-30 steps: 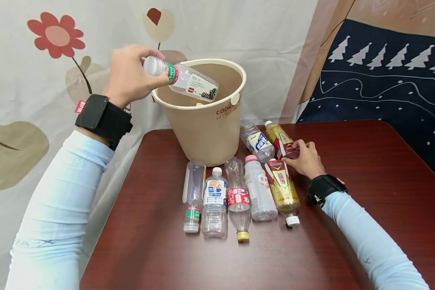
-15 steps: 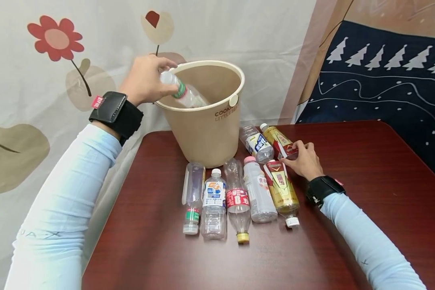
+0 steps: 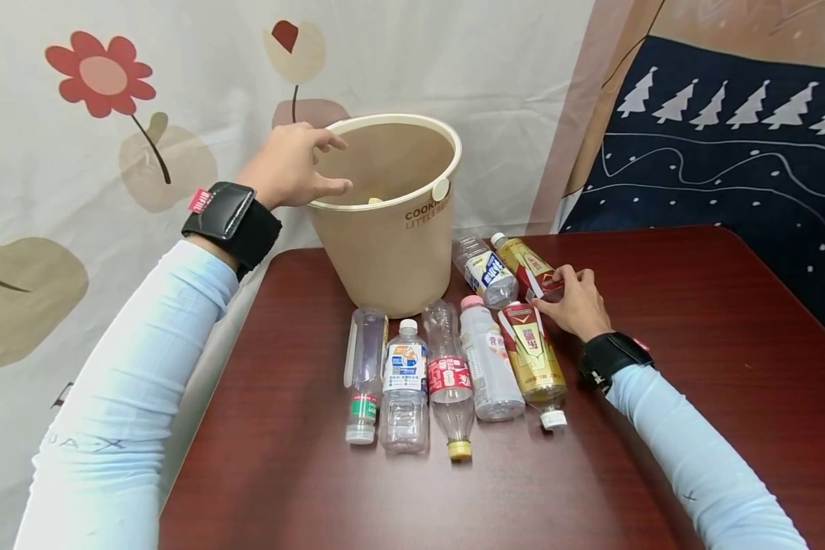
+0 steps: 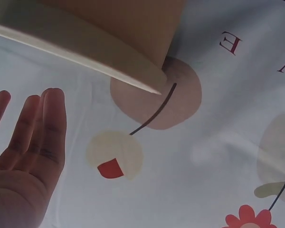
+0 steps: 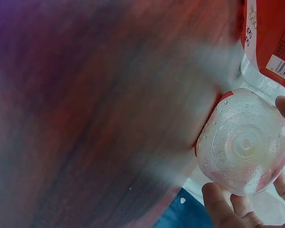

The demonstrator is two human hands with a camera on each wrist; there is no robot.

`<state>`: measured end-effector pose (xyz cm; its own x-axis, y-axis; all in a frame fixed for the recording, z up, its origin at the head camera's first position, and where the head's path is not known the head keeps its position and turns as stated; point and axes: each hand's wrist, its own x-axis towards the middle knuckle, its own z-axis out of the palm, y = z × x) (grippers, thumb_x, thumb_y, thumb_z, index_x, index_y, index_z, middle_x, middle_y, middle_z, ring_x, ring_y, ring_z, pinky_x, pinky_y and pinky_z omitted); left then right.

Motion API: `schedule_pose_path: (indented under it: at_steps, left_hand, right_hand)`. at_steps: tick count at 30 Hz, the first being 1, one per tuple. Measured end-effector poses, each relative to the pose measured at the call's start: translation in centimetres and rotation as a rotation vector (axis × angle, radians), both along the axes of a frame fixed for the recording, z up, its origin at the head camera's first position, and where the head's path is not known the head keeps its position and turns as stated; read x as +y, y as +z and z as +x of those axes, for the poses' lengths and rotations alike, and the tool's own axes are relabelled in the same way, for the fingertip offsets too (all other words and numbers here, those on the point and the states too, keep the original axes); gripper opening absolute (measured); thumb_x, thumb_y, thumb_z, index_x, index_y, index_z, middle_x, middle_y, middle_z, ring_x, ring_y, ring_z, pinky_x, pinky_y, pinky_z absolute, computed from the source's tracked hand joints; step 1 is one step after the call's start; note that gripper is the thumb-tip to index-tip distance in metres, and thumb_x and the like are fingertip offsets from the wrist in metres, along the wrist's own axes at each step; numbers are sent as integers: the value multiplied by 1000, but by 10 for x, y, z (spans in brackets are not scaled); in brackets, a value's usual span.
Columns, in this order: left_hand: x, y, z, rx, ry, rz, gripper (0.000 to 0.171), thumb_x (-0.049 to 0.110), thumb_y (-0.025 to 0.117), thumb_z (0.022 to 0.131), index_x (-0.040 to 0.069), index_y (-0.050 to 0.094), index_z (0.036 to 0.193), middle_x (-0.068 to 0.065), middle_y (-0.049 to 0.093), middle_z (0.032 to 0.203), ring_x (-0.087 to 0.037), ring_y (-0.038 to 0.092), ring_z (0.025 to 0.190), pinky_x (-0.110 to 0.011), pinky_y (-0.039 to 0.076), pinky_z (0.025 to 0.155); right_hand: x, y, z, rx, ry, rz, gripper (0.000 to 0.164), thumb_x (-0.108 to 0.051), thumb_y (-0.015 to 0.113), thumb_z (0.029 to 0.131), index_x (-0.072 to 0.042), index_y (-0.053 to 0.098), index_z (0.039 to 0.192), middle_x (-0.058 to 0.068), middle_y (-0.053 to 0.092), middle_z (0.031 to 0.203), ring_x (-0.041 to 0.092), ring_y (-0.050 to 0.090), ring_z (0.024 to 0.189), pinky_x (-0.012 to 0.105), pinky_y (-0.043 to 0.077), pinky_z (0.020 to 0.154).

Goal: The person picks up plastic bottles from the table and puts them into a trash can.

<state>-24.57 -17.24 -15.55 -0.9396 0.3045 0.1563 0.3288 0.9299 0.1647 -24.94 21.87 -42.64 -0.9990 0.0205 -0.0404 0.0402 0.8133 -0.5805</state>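
My left hand is at the left rim of a tall beige bucket, its fingers spread and nothing between them. The left wrist view shows the same fingers extended below the bucket's rim. On the right, my right hand grips the bottom end of a lying plastic bottle with a gold and red label. Seen from the right wrist, the bottle's clear round base sits between thumb and fingers. Inside the bucket a small yellow bit shows; the rest is hidden by the wall.
A clear bottle with a blue-white label lies between bucket and right hand. In front is a row of several lying bottles, including a pink-capped one, a red-labelled one and another gold-red one. A printed cloth hangs behind the table.
My left hand has lowered a clear bottle with a green and red band into the bucket and let it go; its fingers are now spread. The right hand has stayed on its bottle.
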Motion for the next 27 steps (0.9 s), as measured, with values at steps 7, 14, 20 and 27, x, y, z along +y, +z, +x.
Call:
schedule_pose_path:
  at_steps: [7,14,20,27]
  left_hand:
    - [1,-3,-3,-50,11,-1,54,29,72,85,4,60,131,-27,59,130,-40,53,121,-52,44,100]
    - [-1,-4,-3,-39,29,1,47,27,70,86,4,64,126,-24,61,127,-37,55,119,-49,45,100]
    - [-4,-6,1,11,15,33,41,25,67,87,4,66,122,-24,64,121,-37,60,111,-47,47,96]
    - [-12,-15,19,196,-32,193,32,21,61,91,0,68,115,-22,64,112,-37,61,104,-46,47,92]
  right_hand:
    - [0,0,1,6,-7,4,60,-38,71,87,-8,39,127,29,31,131,51,46,108,66,46,95]
    - [0,0,0,7,-13,-18,61,-35,70,88,-8,36,130,30,29,135,52,47,107,66,47,94]
    - [1,0,-1,-2,-12,-29,64,-34,71,87,-11,37,136,30,29,137,52,47,109,66,46,95]
    - [4,-1,0,98,-23,-60,63,-34,72,85,-11,42,135,28,32,134,50,46,110,65,45,95]
